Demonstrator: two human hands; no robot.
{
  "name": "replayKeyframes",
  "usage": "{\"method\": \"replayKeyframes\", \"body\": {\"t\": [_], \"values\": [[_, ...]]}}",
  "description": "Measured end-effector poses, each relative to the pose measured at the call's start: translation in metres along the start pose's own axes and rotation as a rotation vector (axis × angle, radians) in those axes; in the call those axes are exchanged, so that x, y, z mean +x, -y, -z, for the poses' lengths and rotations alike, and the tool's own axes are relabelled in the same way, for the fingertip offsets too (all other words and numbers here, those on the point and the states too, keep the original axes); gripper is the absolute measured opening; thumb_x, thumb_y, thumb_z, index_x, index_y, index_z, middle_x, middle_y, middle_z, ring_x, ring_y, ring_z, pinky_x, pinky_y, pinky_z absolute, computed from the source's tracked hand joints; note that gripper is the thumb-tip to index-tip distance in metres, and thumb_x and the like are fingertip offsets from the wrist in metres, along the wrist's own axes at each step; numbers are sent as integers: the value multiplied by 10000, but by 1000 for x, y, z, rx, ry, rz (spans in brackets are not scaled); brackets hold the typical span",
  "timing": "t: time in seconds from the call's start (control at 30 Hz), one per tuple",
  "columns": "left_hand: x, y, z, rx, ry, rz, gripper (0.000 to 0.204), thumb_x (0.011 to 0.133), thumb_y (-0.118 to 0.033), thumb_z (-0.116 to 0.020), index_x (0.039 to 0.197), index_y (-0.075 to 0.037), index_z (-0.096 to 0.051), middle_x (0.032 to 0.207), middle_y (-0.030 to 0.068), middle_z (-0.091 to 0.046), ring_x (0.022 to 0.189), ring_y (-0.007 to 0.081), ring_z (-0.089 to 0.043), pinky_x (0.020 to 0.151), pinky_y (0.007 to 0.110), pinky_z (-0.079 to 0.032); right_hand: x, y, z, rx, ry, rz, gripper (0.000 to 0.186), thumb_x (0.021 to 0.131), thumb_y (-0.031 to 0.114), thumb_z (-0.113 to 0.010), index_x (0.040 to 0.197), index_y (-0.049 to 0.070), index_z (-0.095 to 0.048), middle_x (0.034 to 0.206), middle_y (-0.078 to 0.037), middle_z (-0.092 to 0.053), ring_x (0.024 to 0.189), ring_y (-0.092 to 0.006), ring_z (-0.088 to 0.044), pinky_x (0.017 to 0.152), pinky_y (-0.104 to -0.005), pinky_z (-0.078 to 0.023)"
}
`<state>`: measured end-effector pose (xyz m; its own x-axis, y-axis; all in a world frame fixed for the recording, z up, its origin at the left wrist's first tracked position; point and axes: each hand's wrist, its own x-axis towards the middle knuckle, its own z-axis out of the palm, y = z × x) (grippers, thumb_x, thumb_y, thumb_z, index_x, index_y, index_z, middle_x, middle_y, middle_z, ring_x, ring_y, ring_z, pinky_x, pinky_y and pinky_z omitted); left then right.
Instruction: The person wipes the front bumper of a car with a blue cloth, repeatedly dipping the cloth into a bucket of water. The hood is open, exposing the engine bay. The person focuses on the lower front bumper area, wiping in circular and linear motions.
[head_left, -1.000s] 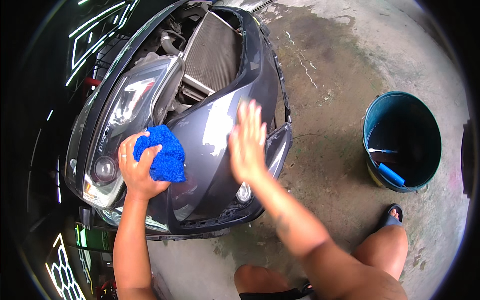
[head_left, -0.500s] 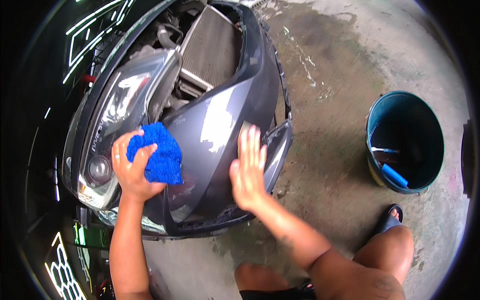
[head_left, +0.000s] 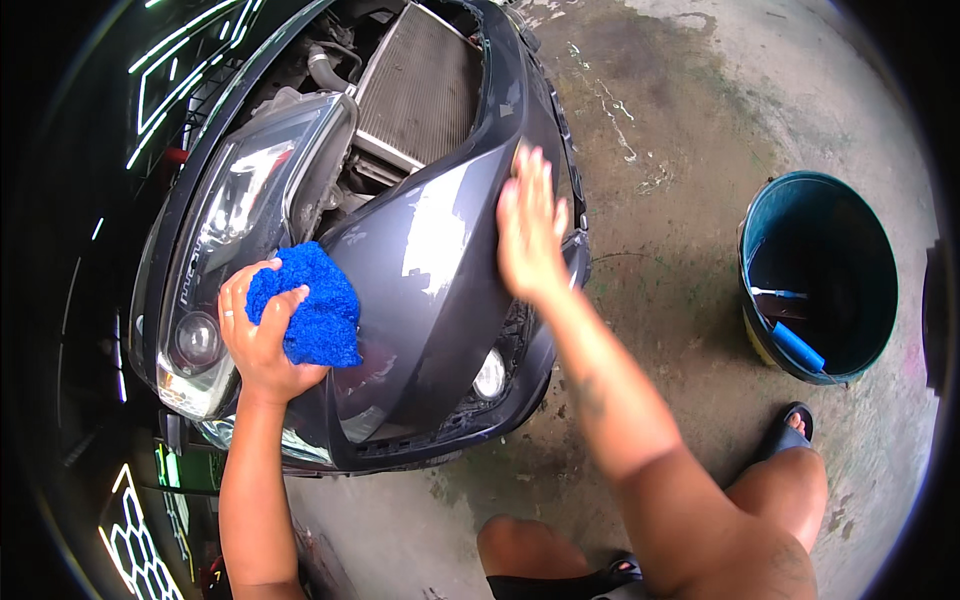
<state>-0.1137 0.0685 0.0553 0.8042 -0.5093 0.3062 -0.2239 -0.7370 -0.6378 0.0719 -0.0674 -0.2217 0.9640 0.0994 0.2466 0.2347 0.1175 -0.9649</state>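
The car's dark grey front bumper [head_left: 415, 330] has a bare white patch and smaller scuffs. My left hand [head_left: 262, 335] is closed around a bunched blue microfiber cloth [head_left: 318, 315], over the bumper's edge beside the headlight [head_left: 240, 200]. Farther right, my right hand [head_left: 532, 230] lies flat on the bumper near its grille opening, fingers stretched out and close together. A sliver of something thin and tan shows at its fingertips; the palm hides the rest, so its kind is unclear.
A dark teal bucket [head_left: 885, 250] stands on the wet-stained concrete floor [head_left: 660, 270] at the right, with a blue-handled tool [head_left: 797, 347] inside. My sandalled foot [head_left: 795, 425] is just below it. The radiator [head_left: 420, 85] shows through the bumper opening.
My right hand has slid up and slightly right along the bumper, uncovering a round fog light lower down. The left hand and cloth have hardly moved.
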Motion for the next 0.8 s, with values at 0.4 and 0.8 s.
{"method": "replayKeyframes", "body": {"t": [0.4, 0.8], "values": [[-3, 6, 6, -4, 37, 18, 607, 636, -420, -960, 1132, -120, -782, 1342, 253, -713, 1222, 479, -666, 1064, 579, -524, 49, -13, -1, 79, 16, -15, 785, 1220, 609, -197, 1846, 136, -218, 1935, -163, -104, 1791, -351, -62, 1392, -652, -15], [-6, 6, 2, -16, 21, 23, 634, 568, -442, -913, 1107, -133, -791, 1317, 217, -723, 1189, 458, -673, 1037, 587, -522, -2, -19, 0, 64, 32, 83, 750, 1236, 516, -204, 1840, 71, -189, 1923, -220, -99, 1791, -364, -55, 1384, -670, 19]]}}
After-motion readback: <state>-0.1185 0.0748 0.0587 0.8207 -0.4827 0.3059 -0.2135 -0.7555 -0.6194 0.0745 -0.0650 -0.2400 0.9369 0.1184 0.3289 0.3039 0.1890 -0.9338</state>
